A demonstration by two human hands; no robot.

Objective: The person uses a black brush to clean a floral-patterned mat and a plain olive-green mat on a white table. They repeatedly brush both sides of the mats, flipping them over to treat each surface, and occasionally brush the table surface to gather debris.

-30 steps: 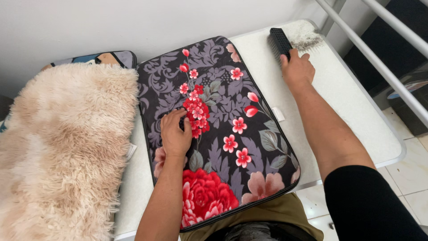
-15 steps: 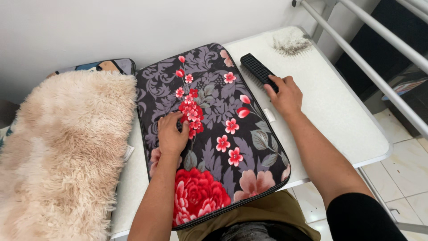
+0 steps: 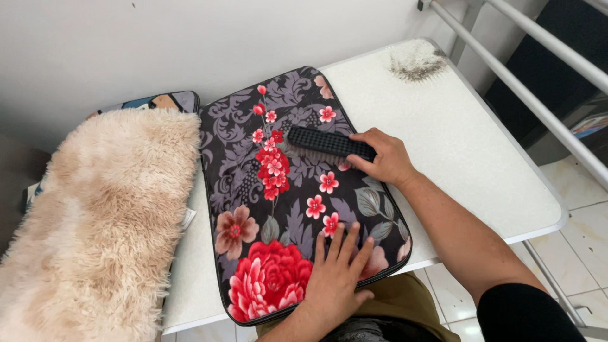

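Right hand [image 3: 385, 158] grips black brush [image 3: 329, 144] on floral mat [image 3: 285, 209]; left hand [image 3: 339, 278] lies flat at the mat's near edge. A hard stroke may slide the mat.

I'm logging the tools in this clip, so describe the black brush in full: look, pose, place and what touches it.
The black brush is a long, narrow bar whose back has a studded grid texture; it looks like plastic. Pale bristles show along its far edge. It lies roughly level, bristles down, across the upper middle of the floral mat, its free end toward the red blossom spray. The right hand grips its right end; the left hand presses the mat's near edge, clear of it.
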